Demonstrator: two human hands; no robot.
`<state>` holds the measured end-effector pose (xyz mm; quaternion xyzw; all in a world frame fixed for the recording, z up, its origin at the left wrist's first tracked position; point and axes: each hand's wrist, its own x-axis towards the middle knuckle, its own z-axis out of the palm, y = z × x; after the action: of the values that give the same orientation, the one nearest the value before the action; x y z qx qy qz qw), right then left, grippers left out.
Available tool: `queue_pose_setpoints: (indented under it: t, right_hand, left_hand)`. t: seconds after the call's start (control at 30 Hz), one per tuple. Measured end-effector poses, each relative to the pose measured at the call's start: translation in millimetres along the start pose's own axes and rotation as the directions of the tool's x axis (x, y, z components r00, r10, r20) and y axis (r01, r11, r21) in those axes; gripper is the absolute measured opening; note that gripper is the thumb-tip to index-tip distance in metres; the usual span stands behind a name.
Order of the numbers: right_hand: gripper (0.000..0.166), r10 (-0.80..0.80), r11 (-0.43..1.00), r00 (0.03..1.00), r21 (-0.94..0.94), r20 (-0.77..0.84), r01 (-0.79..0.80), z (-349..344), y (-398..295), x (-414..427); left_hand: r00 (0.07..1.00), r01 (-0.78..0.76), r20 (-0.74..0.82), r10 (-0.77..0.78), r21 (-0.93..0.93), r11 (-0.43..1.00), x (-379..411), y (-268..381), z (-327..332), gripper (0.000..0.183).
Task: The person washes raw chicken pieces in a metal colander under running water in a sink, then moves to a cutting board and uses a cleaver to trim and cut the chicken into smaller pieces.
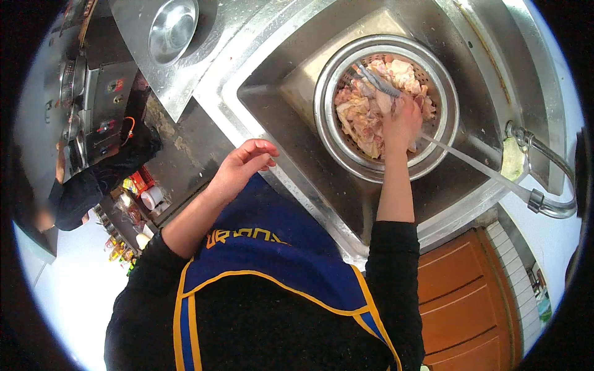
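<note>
In the steel sink (pixel 287 139) a round metal basin (pixel 325 125) holds a perforated colander (pixel 434 86) full of raw chicken pieces (pixel 362 111). My right hand (pixel 403 121) reaches down onto the meat, slightly blurred. Its fingertips meet a grey-blue piece (pixel 383 84), apparently a chicken foot; the meat hides whether they grip anything. A stream of water (pixel 478 164) runs from the faucet (pixel 552 208) toward this hand and the colander. Wet and loosely bent, my left hand (pixel 248 157) hovers by the sink's near edge with nothing in it.
A shallow metal bowl (pixel 174 32) stands on the steel counter (pixel 139 28) at upper left. Further left, a person in dark clothing (pixel 88 190) is beside a stove (pixel 109 102). A yellowish cloth (pixel 513 157) hangs near the faucet. Brown panels (pixel 459 301) lie at lower right.
</note>
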<state>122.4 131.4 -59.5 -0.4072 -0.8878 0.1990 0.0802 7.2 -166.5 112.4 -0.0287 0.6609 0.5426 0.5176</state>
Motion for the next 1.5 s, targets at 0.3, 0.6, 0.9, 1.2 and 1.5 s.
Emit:
queue_pose_setpoints:
  t: [0.3,0.6,0.9,1.2,1.5]
  right_hand:
    - [0.037,-0.086,0.969,0.972,-0.207,0.217,0.132,9.2,-23.8,35.3]
    - [0.030,-0.166,0.985,0.984,0.055,0.061,0.163,47.0,-25.4,36.2]
    - [0.028,0.009,0.983,0.982,0.179,0.188,-0.043,53.5,-13.2,29.2]
    - [0.017,0.219,0.391,0.911,0.824,0.348,-0.409,-7.1,-34.5,-5.2]
    - [0.014,0.065,-0.080,0.853,0.854,0.519,-0.514,-58.0,-47.2,-36.4]
  left_hand:
    - [1.000,0.016,0.004,-0.017,0.052,0.999,-2.4,8.5,-4.6,0.018]
    - [0.995,-0.010,0.097,-0.007,0.180,0.984,3.9,20.1,11.9,0.019]
    - [0.544,-0.520,0.679,0.494,-0.190,0.833,-24.9,122.8,101.9,0.026]
    - [0.413,-0.429,0.412,0.813,-0.699,0.572,-87.2,149.0,163.3,0.041]
    - [0.336,-0.404,0.360,0.870,-0.780,0.478,-121.9,145.7,166.5,0.042]
